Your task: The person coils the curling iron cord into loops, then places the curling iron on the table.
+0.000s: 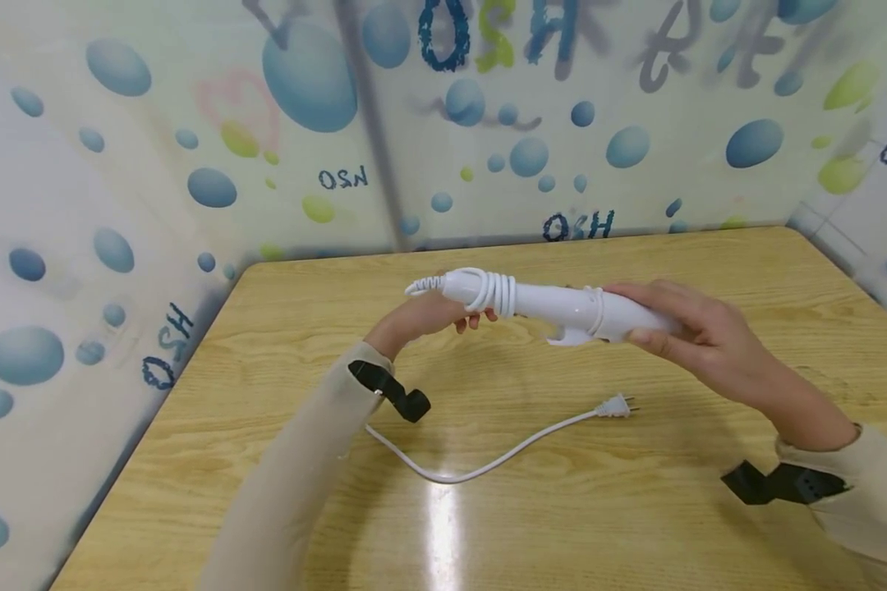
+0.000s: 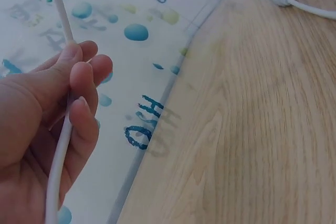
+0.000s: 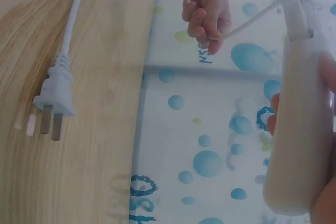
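Note:
A white hair curling iron (image 1: pixel 558 304) is held up above the table, with several turns of its white cord (image 1: pixel 497 294) wound around its left end. My right hand (image 1: pixel 710 336) grips the opposite, thicker end, thumb along the near side. A small lever (image 1: pixel 571 336) juts from its underside. Behind the wound end, my left hand (image 1: pixel 432 314) is partly hidden in the head view. The left wrist view shows that hand pinching the cord (image 2: pixel 60 3) between thumb and fingers, with more cord running down across the palm. In the right wrist view a length of cord stretches from the left hand to the iron.
The cord's free end lies curved on the wooden table (image 1: pixel 214 460), its two-pin plug (image 1: pixel 615 406) pointing right. Behind and beside the table stand walls (image 1: pixel 429 139) covered with blue and green dots. Both wrists wear black camera straps (image 1: pixel 388 390).

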Available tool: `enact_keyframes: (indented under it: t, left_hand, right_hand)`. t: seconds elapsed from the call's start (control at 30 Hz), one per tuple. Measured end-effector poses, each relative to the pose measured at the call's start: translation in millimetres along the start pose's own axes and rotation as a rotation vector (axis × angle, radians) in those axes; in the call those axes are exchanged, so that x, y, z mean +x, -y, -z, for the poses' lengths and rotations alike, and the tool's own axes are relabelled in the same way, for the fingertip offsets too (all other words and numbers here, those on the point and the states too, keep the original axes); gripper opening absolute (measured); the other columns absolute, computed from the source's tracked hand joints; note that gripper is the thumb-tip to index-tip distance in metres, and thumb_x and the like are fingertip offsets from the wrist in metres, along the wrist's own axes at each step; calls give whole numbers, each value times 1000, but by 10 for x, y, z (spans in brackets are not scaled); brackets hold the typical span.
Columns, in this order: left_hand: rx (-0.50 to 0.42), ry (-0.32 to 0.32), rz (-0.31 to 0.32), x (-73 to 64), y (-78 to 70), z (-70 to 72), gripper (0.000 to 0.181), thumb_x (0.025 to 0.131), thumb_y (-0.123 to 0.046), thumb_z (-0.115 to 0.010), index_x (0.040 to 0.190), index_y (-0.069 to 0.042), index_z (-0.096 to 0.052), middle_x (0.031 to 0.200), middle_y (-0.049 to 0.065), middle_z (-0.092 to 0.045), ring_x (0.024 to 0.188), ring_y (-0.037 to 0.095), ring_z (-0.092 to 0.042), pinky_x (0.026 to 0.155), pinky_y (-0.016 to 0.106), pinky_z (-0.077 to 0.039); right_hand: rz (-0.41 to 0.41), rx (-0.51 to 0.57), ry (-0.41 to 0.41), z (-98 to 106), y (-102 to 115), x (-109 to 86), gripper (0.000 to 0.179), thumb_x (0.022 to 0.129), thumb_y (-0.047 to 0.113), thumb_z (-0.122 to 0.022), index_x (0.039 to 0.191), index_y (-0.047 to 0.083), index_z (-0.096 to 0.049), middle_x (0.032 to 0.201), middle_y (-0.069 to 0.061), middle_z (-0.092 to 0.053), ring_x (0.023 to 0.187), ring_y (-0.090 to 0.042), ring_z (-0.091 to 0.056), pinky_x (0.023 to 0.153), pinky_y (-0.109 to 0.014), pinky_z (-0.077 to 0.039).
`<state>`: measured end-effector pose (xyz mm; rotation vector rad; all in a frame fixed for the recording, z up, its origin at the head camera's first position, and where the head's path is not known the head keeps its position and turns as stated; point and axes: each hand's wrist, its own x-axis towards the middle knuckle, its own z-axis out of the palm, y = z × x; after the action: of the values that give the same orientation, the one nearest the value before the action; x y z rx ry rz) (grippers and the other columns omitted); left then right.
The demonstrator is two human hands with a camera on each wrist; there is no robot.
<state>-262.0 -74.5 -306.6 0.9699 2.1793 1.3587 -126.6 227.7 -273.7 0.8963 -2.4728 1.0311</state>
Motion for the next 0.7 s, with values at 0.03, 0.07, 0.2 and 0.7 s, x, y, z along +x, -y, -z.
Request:
enact_keyframes:
  t: [0.03,0.07,0.2,0.7]
  left_hand:
    - [5,-3,6,7,8,-3,16,95,-10,-49,104,-1,-59,87,17,-62,69,35,-51,53,29,-45]
    - [6,-9,8,15,13,-7,16,95,-10,-49,100,-1,-60,83,15,-62,67,34,-51,52,29,-45]
    - [-8,-60,-67,34,17,8,12,88,0,-54,87,5,-65,68,7,-61,55,24,-52,48,30,-46]
    - [255,-49,-40,-44,-191,322,18,90,-18,-60,95,-5,-71,69,8,-61,50,19,-48,48,28,-41]
  right_hand:
    - [4,-4,2,2,-7,-8,50,85,-5,-60,132,13,-52,118,14,-53,84,-8,-48,61,-21,-42]
    - [5,-4,7,3,-14,-17,50,85,-5,-60,132,13,-52,116,15,-53,83,-8,-48,61,-21,-42]
    - [19,13,41,7,-27,-36,52,85,-6,-60,132,13,-51,117,13,-53,85,-8,-49,62,-22,-42]
    - [37,114,344,32,-100,-51,50,88,1,-58,134,18,-49,105,7,-56,76,-8,-49,56,-24,-42]
